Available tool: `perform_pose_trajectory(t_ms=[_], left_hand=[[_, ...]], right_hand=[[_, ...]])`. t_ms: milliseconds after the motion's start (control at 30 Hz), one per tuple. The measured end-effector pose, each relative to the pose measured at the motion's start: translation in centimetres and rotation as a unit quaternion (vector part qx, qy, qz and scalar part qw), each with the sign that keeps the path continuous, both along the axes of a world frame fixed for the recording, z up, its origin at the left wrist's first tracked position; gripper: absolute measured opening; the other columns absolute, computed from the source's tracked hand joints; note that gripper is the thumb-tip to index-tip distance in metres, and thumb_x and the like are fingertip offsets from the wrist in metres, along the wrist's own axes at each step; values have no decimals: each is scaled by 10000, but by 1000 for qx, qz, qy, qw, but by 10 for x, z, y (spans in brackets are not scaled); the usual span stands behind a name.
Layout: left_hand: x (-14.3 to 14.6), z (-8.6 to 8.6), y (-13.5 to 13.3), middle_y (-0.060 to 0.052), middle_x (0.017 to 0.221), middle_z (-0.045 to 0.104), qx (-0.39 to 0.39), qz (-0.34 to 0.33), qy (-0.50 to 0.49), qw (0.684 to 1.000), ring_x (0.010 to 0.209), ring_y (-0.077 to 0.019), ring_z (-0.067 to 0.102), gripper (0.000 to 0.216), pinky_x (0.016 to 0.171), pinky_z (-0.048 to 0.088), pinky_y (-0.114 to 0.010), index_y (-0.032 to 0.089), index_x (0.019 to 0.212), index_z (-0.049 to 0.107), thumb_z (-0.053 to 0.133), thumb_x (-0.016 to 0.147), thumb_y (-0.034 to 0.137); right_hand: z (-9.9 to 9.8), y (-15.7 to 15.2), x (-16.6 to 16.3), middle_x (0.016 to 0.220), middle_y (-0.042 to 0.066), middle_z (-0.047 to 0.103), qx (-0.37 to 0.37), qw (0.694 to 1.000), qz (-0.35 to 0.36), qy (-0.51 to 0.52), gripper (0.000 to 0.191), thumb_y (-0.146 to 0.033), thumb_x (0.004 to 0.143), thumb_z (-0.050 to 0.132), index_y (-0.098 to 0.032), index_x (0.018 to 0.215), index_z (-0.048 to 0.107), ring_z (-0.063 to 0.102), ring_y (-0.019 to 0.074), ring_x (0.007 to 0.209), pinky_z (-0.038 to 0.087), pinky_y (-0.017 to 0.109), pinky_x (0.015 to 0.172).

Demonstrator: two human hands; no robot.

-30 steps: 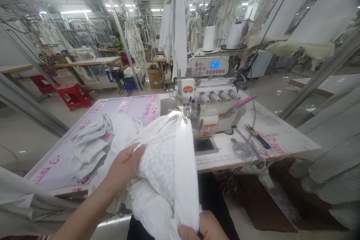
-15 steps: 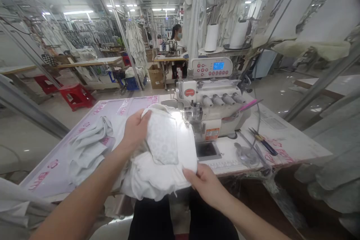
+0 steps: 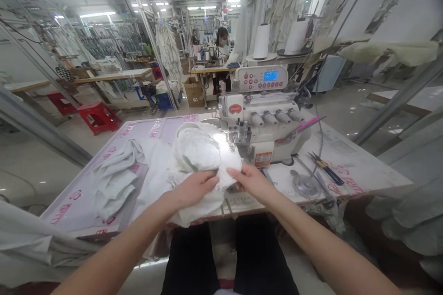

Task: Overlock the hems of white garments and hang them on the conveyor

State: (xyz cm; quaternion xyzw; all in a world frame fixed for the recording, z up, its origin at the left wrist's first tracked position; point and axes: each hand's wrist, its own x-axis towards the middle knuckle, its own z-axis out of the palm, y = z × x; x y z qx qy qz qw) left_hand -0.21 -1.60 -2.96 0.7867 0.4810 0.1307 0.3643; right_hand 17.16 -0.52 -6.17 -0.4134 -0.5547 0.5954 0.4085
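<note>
A bunched white garment (image 3: 200, 152) lies on the sewing table (image 3: 363, 166) in front of the overlock sewing machine (image 3: 263, 120), lit by the machine's lamp near the needle. My left hand (image 3: 194, 189) pinches the garment's near edge, fingers closed on the cloth. My right hand (image 3: 251, 179) grips the same edge just to the right, close below the presser foot. Both hands meet at the garment's front edge.
A pile of white fabric pieces (image 3: 114, 179) lies on the table's left. Scissors (image 3: 325, 168) and a clear dish (image 3: 301, 182) sit to the machine's right. Thread cones (image 3: 261, 41) stand behind. A person (image 3: 221, 41) works at a far table. Red stools (image 3: 98, 117) stand left.
The garment came down from in front of me onto the table by the needle. My left hand moved from its top to the near edge, and my right hand moved up to join it.
</note>
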Motion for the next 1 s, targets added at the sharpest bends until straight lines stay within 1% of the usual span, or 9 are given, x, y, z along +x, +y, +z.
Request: perform_pose_trajectory(t_ms=[100, 267, 400, 500, 567, 667, 800, 867, 1000], left_hand=[[-4, 9, -2, 4, 587, 446, 32, -5, 10, 999, 520, -120, 406, 354, 502, 309, -239, 154, 682, 496, 326, 817, 434], [-4, 30, -35, -31, 671, 490, 354, -146, 136, 914, 693, -154, 410, 310, 697, 306, -313, 147, 623, 500, 354, 843, 308], [-5, 22, -35, -44, 666, 495, 405, -94, 140, 899, 674, -153, 413, 321, 646, 321, -284, 141, 645, 521, 338, 853, 304], [-8, 17, -35, -19, 614, 490, 286, 5, 76, 955, 596, -134, 431, 329, 574, 322, -251, 151, 678, 517, 339, 841, 376], [-11, 14, -50, -2, 615, 512, 82, 53, 16, 995, 539, -122, 440, 339, 518, 322, -229, 164, 753, 530, 361, 810, 452], [-18, 1, -96, -5, 663, 560, -202, 4, 2, 979, 548, -136, 474, 380, 482, 340, -218, 172, 793, 553, 433, 740, 529], [-19, -23, -145, -10, 839, 597, -227, -44, 3, 973, 774, -181, 520, 359, 685, 395, -246, 197, 847, 569, 376, 788, 493], [-13, -30, -150, -5, 923, 589, -208, -47, -17, 977, 872, -189, 506, 354, 785, 373, -254, 217, 914, 562, 343, 811, 475], [2, -33, -143, -26, 843, 601, -197, -34, 0, 980, 789, -195, 518, 421, 741, 387, -273, 191, 882, 579, 293, 820, 494]], right_hand=[[2, 0, 2, 414, -49, 420, -15, 1000, -3, -5, 350, -469, 689, 569, -138, 636, 468, 339, 61, 366, 217, 188, 373], [3, -7, -1, 428, -40, 449, -21, 999, -27, 9, 325, -429, 706, 570, -150, 597, 446, 386, 72, 383, 283, 191, 382], [3, -8, -3, 415, -41, 442, -14, 998, -57, 21, 302, -391, 728, 558, -150, 586, 441, 380, 67, 368, 278, 187, 372], [7, -3, -2, 406, -36, 443, -18, 997, -68, 24, 286, -352, 724, 570, -146, 571, 443, 375, 64, 357, 274, 185, 364], [9, -8, -4, 426, -35, 447, -25, 997, -71, 32, 268, -338, 725, 566, -144, 582, 449, 377, 62, 365, 276, 180, 361], [3, -43, -16, 504, -27, 480, -43, 996, -64, 45, 220, -342, 731, 541, -138, 674, 480, 398, 69, 386, 305, 183, 365], [-19, -122, -32, 480, -54, 394, -56, 998, -30, -6, 249, -394, 783, 453, -154, 718, 450, 350, 76, 367, 272, 190, 350], [-26, -150, -30, 506, -42, 374, 18, 993, -45, -104, 276, -369, 819, 413, -160, 637, 414, 357, 81, 440, 276, 196, 415], [-22, -155, -16, 546, -33, 417, 96, 961, -79, -249, 279, -368, 807, 468, -159, 631, 413, 362, 88, 503, 253, 206, 474]])
